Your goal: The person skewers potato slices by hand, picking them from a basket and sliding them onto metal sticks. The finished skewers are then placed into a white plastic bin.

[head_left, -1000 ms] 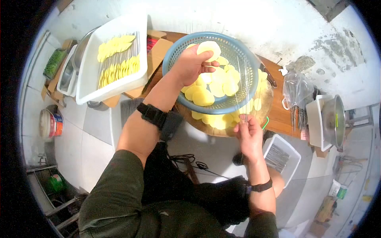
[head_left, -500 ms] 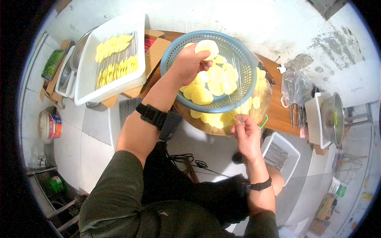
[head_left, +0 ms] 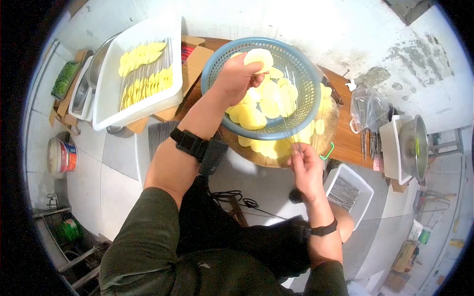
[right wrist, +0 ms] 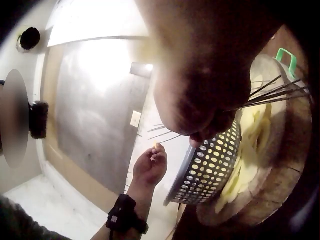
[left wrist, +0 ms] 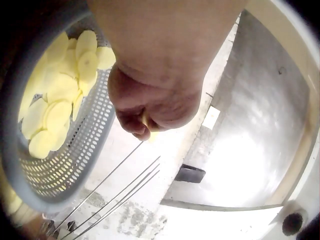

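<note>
My left hand (head_left: 236,81) pinches a round, pale yellow slice, likely potato (head_left: 259,59), over the blue plastic colander (head_left: 210,61). More yellow slices (head_left: 269,101) are heaped inside that colander. Lower and to the right, my right hand (head_left: 307,170) grips several thin metal skewers (head_left: 292,116) by their lower ends, and they slant up across the colander's right side. In the left wrist view, one skewer (left wrist: 100,183) reaches right up to the left fingertips, while the others end a little short. Most of the held slice is hidden by the hand there.
Under the colander, a round wooden board (head_left: 331,133) bears more slices. On the left stands a white tray (head_left: 106,111) of skewered slices. A knife (head_left: 335,96) lies behind the board. A white bin of skewers (head_left: 365,195) sits low at right, beyond a plastic bag (head_left: 369,109).
My right hand has shifted slightly left, and the skewer tips now lean further left, toward the slice. My left hand keeps its hold on the slice, its fingers curled in more.
</note>
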